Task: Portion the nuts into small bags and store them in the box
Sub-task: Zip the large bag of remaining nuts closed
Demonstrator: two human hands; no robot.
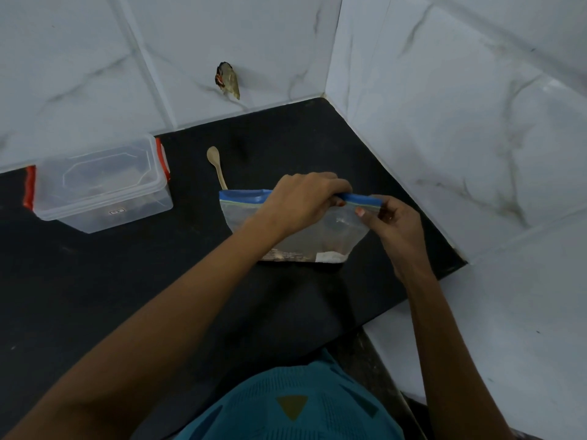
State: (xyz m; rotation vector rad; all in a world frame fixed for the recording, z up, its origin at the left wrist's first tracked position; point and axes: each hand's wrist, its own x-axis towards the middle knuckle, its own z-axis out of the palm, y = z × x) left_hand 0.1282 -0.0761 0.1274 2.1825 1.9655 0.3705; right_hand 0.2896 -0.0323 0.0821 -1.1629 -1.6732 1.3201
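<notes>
Head view: left hand (301, 201) and right hand (394, 223) both pinch one bag (333, 238); one box (101, 185), one spoon (217, 166).

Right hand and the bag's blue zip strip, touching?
Touching. Head view: the right hand pinches the right end of the blue zip strip, thumb on its front.
</notes>
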